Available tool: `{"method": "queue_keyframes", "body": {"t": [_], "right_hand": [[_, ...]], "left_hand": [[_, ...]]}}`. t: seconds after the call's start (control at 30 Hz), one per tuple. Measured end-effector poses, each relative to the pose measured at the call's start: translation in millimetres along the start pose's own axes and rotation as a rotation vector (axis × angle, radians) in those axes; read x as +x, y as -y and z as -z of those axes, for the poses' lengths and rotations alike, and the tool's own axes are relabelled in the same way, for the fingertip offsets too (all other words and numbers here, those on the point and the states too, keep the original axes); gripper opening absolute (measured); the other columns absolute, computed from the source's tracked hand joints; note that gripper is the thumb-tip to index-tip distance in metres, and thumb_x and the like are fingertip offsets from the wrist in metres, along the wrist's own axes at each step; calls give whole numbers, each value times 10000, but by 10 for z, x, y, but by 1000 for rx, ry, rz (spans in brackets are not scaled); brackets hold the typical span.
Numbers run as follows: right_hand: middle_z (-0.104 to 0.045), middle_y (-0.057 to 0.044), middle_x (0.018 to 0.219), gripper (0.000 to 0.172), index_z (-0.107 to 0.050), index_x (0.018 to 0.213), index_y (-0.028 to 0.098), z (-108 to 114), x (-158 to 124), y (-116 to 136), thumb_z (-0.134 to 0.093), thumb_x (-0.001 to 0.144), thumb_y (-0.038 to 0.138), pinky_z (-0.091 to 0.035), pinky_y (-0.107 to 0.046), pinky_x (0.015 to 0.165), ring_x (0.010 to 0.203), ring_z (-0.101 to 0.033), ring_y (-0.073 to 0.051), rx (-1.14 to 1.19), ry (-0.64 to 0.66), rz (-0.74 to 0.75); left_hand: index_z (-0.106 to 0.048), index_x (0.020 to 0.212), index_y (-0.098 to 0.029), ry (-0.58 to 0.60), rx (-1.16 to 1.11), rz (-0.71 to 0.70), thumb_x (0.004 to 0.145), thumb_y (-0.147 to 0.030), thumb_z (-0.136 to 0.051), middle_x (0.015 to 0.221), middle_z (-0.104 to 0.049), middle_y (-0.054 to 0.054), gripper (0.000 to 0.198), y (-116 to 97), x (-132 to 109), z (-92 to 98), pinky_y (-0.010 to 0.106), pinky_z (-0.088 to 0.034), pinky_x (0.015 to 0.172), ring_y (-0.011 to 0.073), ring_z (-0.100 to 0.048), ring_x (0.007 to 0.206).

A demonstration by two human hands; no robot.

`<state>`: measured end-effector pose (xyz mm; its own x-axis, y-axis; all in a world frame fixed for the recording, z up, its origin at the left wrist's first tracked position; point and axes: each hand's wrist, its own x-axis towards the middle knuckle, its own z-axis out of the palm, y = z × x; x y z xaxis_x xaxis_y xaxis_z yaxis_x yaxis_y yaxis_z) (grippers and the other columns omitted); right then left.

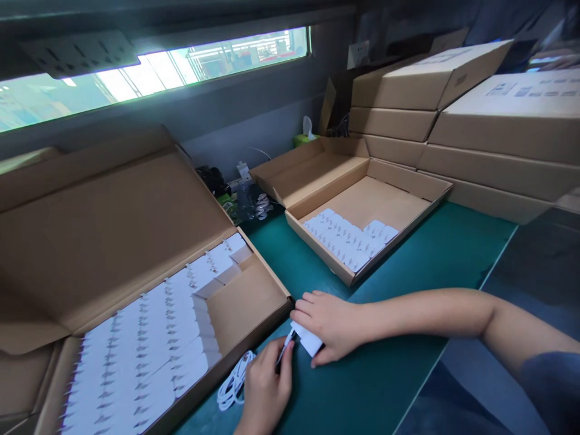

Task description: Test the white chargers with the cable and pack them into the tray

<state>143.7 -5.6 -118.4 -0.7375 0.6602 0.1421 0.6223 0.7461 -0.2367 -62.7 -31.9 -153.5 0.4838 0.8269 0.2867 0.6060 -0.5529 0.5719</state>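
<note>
We've got a second open carton [362, 199] holding rows of white power adapters [339, 235], flat cartons [498, 145] stacked behind it, a tissue box [301, 141] by the wall, and a window [158, 75] above.

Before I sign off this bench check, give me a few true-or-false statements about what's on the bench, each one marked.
1. The right hand grips a white block. True.
2. The coiled white cable lies inside the left carton. False: it lies on the green mat, outside the left carton.
3. The middle carton is packed full of white adapters. False: the white adapters cover only part of its floor.
4. Closed cartons stand stacked beyond the mat. True.
5. The left hand holds nothing. False: it pinches a thin dark-tipped item.
</note>
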Motion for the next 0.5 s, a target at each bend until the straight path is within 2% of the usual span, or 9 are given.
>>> {"method": "queue_keyframes", "body": {"t": [0.17, 0.33, 0.5], "right_hand": [[-512, -78, 878, 589, -488, 956, 114, -5, -10, 12, -639, 595, 553, -390, -342, 672, 788, -450, -225, 7, -13, -23], [-511, -77, 870, 577, -493, 950, 118, -52, -12, 10, -619, 593, 553, -382, -342, 660, 777, -443, -226, 6, -30, -26], [-502, -68, 860, 566, -490, 947, 115, -80, -11, -3, -606, 602, 548, -371, -337, 647, 763, -428, -213, 10, -48, -8]], "left_hand": [[-560, 888, -187, 45, -5, -32, 876, -215, -460, 738, -646, 10, 104, -14, 18, 20, 215, -461, 568, 137, -623, 630], [-552, 933, -188, 45, 4, -101, 870, -182, -468, 790, -652, 14, 105, -19, 14, 33, 222, -469, 613, 140, -631, 689], [-550, 953, -188, 29, 1, -113, 867, -174, -477, 831, -656, 22, 114, -15, 21, 11, 235, -472, 643, 146, -632, 723]]}}
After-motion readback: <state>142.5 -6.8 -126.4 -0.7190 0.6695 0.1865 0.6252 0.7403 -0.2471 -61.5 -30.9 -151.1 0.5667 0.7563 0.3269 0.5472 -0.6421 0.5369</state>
